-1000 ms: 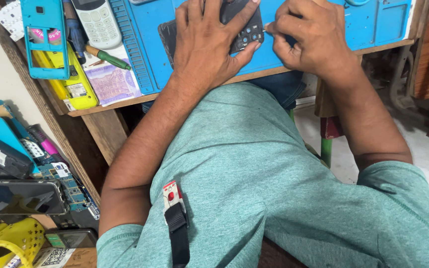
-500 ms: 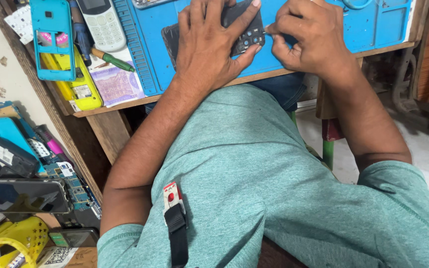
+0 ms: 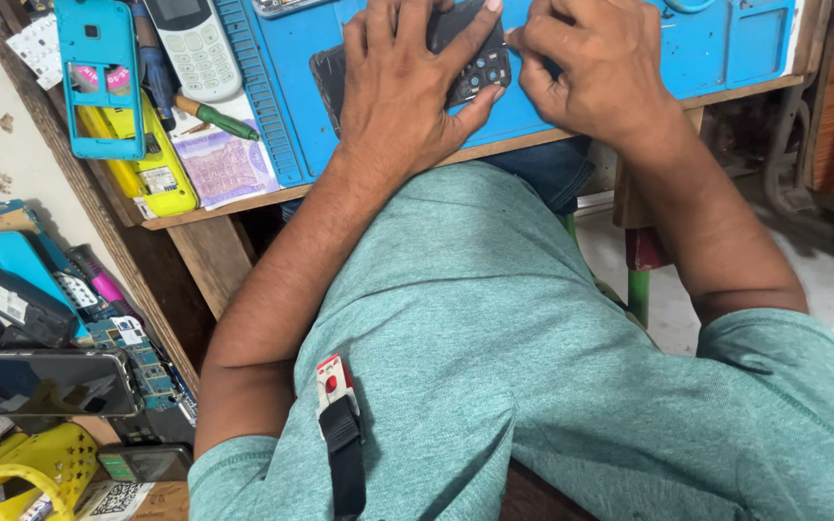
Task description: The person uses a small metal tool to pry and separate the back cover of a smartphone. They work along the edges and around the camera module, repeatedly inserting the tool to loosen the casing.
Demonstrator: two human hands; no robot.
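My left hand (image 3: 407, 92) lies over a small dark keypad phone (image 3: 478, 69) on the blue work mat (image 3: 291, 87), fingers pressing it down. My right hand (image 3: 596, 68) is curled in a fist at the phone's right edge, pinching something thin that I cannot make out. Most of the phone is hidden under my fingers; only a patch of its keypad shows.
A white keypad phone (image 3: 195, 43), a turquoise phone frame (image 3: 98, 77), a yellow phone shell (image 3: 152, 169), a green-handled screwdriver (image 3: 214, 116) and a banknote (image 3: 224, 164) lie left of the mat. Phone parts and a yellow basket (image 3: 21, 468) crowd a lower shelf at left.
The view has shifted slightly; both hands stay on the dark phone with only small finger movements.
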